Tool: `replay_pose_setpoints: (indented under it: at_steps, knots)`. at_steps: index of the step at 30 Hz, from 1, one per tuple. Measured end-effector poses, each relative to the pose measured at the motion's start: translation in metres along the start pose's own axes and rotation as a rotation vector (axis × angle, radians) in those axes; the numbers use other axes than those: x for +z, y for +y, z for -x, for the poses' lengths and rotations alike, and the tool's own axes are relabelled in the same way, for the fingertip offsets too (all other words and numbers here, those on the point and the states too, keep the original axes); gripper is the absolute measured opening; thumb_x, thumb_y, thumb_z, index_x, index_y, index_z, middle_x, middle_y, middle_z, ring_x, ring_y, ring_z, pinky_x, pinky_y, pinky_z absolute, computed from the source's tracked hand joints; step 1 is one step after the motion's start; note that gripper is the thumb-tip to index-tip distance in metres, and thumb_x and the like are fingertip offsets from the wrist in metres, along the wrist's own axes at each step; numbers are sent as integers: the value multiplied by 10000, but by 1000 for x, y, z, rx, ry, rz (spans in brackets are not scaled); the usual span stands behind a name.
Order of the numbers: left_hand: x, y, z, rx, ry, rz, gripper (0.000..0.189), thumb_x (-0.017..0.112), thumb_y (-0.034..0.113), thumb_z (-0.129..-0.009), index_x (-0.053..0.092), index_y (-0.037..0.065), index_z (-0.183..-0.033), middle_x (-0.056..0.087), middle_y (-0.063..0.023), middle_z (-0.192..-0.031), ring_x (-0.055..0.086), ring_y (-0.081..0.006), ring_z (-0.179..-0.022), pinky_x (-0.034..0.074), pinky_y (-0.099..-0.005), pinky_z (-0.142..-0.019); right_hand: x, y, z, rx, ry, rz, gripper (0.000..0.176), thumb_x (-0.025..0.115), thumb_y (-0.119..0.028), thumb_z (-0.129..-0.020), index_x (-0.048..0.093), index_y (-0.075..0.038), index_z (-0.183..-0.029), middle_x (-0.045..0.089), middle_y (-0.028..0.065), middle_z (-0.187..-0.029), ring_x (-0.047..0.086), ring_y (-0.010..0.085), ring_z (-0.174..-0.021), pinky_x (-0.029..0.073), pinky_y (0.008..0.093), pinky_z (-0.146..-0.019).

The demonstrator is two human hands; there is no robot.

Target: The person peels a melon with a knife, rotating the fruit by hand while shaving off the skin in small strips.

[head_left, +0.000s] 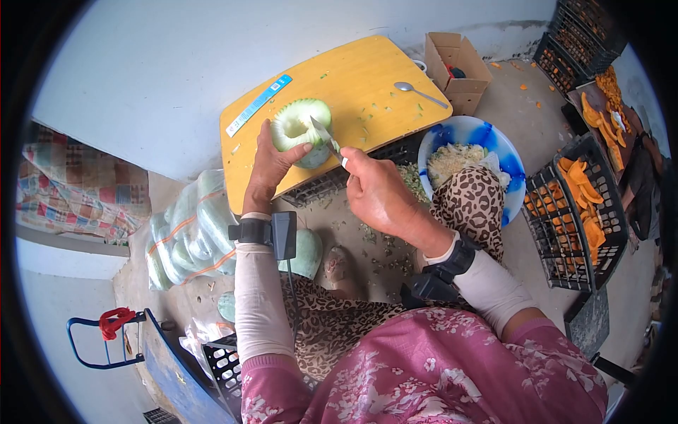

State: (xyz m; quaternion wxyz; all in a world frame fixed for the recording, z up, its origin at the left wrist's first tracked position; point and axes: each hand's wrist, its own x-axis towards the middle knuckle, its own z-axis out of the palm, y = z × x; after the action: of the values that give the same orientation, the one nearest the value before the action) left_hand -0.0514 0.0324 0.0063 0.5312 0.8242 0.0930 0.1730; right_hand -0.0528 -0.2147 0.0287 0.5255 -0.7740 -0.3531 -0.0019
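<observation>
A hollowed pale green melon (305,119) stands at the near edge of a yellow table (367,71), its cut rim notched in a zigzag along the far side. My left hand (270,164) is wrapped round the melon's left side, thumb toward the near rim. In my right hand (381,189) is a small knife (326,136), gripped by its handle. The blade lies against the right side of the melon's rim. A blue and white ruler-like strip (259,106) lies at the table's left, and a metal spoon (421,94) at its right.
A blue and white basin (518,162) of pale scraps stands right of the table. Beyond it is a black crate (565,212) with orange pieces. An open cardboard box (459,71) is at the back. Bagged melons (191,237) lie at left, near a blue-framed trolley (152,346).
</observation>
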Motion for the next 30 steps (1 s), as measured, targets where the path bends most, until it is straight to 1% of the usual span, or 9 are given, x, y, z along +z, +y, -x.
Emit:
replay_pose_setpoints:
  at_steps: [1, 4, 7, 10, 13, 17, 22, 26, 30]
  knots:
    - [0, 4, 1, -1, -9, 1, 880, 902, 348, -655, 450, -45, -1300, 534, -185, -1243, 541, -277, -1165, 461, -373, -984, 1, 0, 0, -20, 11, -5, 411, 560, 36, -786, 509, 134, -1182, 643, 292, -806, 651, 460, -816, 523, 513, -721]
    - [0, 6, 1, 9, -7, -3, 822, 902, 333, -657, 478, -28, -1261, 548, -173, -1219, 551, -273, -1145, 467, -375, -972, 0, -5, 0, 0, -24, 64, 428, 546, 53, -812, 508, 98, -1236, 641, 303, -890, 646, 454, -872, 521, 460, -724]
    - [2, 8, 2, 17, 0, 27, 776, 900, 317, -662, 492, -13, -1234, 553, -164, -1204, 557, -264, -1132, 473, -374, -962, 8, -3, -4, -18, -26, 116, 397, 554, 23, -795, 512, 134, -1174, 640, 322, -809, 644, 503, -799, 528, 536, -729]
    - [4, 18, 7, 8, -14, 73, 740, 895, 304, -669, 500, -3, -1214, 555, -160, -1194, 560, -256, -1123, 477, -374, -955, 12, -5, -12, -5, -53, 128, 384, 554, 16, -805, 508, 121, -1172, 638, 328, -807, 642, 516, -797, 530, 552, -721]
    - [4, 21, 9, -3, -14, 64, 712, 891, 298, -676, 504, 5, -1197, 554, -156, -1190, 556, -254, -1126, 476, -379, -955, 18, -5, -23, 60, -76, 128, 435, 548, 54, -779, 495, 178, -1192, 612, 309, -784, 633, 468, -789, 498, 501, -687]
    - [2, 10, 6, 5, 13, 18, 690, 887, 307, -682, 506, 10, -1174, 550, -155, -1178, 542, -260, -1136, 471, -388, -962, 30, 6, -23, 6, -21, 133, 440, 543, 59, -785, 483, 175, -1205, 622, 309, -811, 635, 469, -800, 507, 500, -698]
    - [1, 10, 7, 44, -21, 14, 718, 887, 338, -683, 503, 8, -1192, 547, -164, -1175, 542, -271, -1131, 464, -392, -969, 43, 23, 2, -159, 124, 58, 429, 535, 67, -813, 493, 124, -1237, 648, 292, -885, 644, 466, -837, 524, 480, -723]
    - [0, 0, 3, 46, -12, -32, 760, 898, 365, -673, 498, -4, -1202, 515, -186, -1231, 509, -283, -1172, 459, -402, -982, 32, 25, 13, -136, 120, -46, 412, 541, 55, -856, 506, 49, -1266, 659, 262, -895, 651, 455, -833, 529, 435, -703]
    - [-7, 2, -1, -68, -32, -90, 980, 909, 387, -651, 400, -45, -1368, 410, -245, -1355, 420, -330, -1284, 429, -407, -1047, 7, 14, 25, -17, 22, -238, 389, 542, 48, -880, 507, 28, -1267, 661, 257, -903, 678, 418, -841, 530, 391, -699]
